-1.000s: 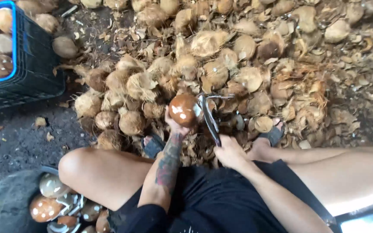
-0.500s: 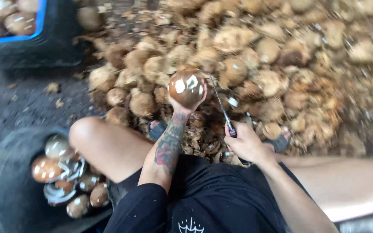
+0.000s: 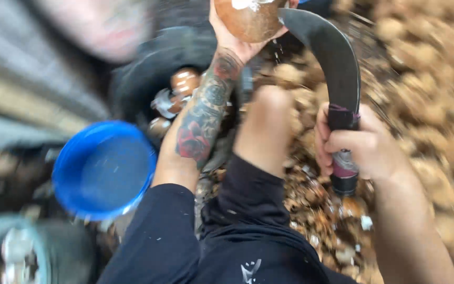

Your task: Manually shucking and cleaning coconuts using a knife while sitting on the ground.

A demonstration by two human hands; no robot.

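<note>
My left hand (image 3: pixel 235 39) grips a brown coconut (image 3: pixel 248 18) raised at the top edge of the view; a white chipped patch shows on its shell. My right hand (image 3: pixel 356 144) is closed around the dark handle of a curved blade (image 3: pixel 327 55), whose tip touches the coconut's right side. A few drops fall below the nut. My tattooed left forearm (image 3: pixel 203 118) runs down to a dark sleeve, and my bare knee (image 3: pixel 266 123) sits between both arms.
A blue round bowl (image 3: pixel 103 168) sits lower left. Split coconut shells (image 3: pixel 177 92) lie in a dark tub behind my forearm. A blurred heap of husks (image 3: pixel 426 105) fills the right side. More shell pieces (image 3: pixel 17 252) show at bottom left.
The view swung sharply and closer, now blurred. My left hand lifted the coconut higher. The blade rose from the husk pile and now meets the nut's side.
</note>
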